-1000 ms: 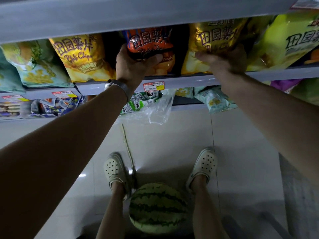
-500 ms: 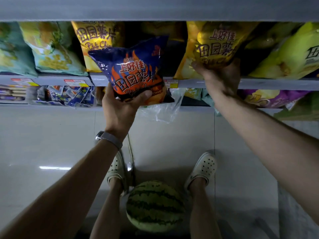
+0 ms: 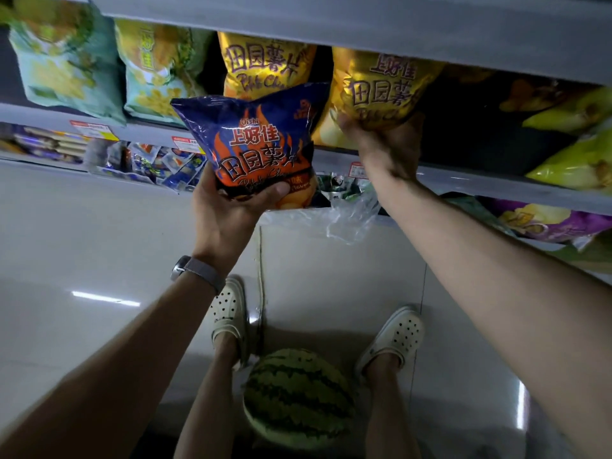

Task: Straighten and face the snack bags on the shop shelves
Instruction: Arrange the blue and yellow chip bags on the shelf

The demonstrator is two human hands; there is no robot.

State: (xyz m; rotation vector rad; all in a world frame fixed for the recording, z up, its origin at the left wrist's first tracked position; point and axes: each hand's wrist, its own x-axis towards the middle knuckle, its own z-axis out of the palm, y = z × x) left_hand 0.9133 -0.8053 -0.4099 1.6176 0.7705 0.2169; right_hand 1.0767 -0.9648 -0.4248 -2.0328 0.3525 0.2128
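Note:
My left hand (image 3: 228, 210) grips the bottom of a blue and orange chip bag (image 3: 258, 144), held upright in front of the shelf (image 3: 480, 185) with its front facing me. My right hand (image 3: 387, 147) grips the lower edge of a gold chip bag (image 3: 381, 84) that stands on the shelf. Another gold chip bag (image 3: 265, 64) stands behind the blue one. Two pale green bags (image 3: 155, 71) stand at the left and yellow-green bags (image 3: 576, 154) lie at the right.
The upper shelf board (image 3: 364, 24) overhangs the bags. A lower shelf holds small packets (image 3: 159, 164), a clear plastic wrapper (image 3: 351, 210) and a purple bag (image 3: 546, 223). A watermelon (image 3: 298, 395) lies on the tiled floor between my feet.
My left hand has pulled the blue and orange bag out of the shelf and down in front of it. My right hand has stayed on the gold bag.

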